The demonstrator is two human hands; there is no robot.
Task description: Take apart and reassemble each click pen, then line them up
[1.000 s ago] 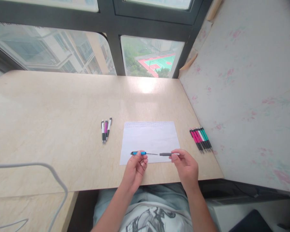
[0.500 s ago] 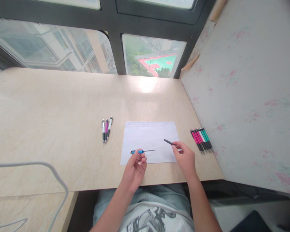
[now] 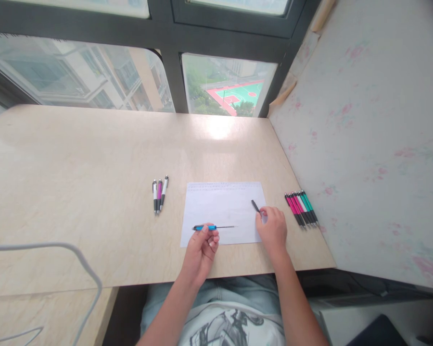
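My left hand is closed around the blue upper half of a pen, held level over the paper's lower left. A thin bare refill sticks out of it to the right. In my right hand is the pen's black grip section, pinched near its lower end and tilted up to the left, close to the sheet's right edge. Whether it touches the paper I cannot tell. Beneath both hands lies a white sheet of paper with lines of small writing along its top.
Three pens in white and purple lie left of the sheet. To the right, a row of several pink, white and green pens sits by the wallpapered wall. A grey cable arcs across the left front; windows stand behind the table.
My right hand has moved a little up and left, and the black grip section in it now points more steeply upward. My left hand and the blue pen have barely shifted.
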